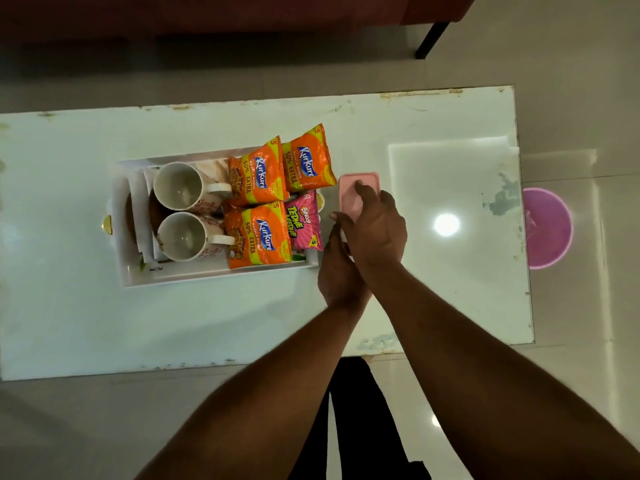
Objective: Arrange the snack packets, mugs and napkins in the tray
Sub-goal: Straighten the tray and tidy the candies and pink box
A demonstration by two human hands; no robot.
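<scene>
Beside the tray (207, 273), right hand (377, 230) curled over the pink box (349, 183) lid, left hand (337, 271) at its side — grip unclear.

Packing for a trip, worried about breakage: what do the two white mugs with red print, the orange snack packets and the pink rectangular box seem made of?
White mugs with red print: likely glazed ceramic, by glossy thick walls. Orange snack packets: thin printed plastic film, crinkled and shiny. Pink rectangular box: probably matte moulded plastic, with rounded corners.
</scene>
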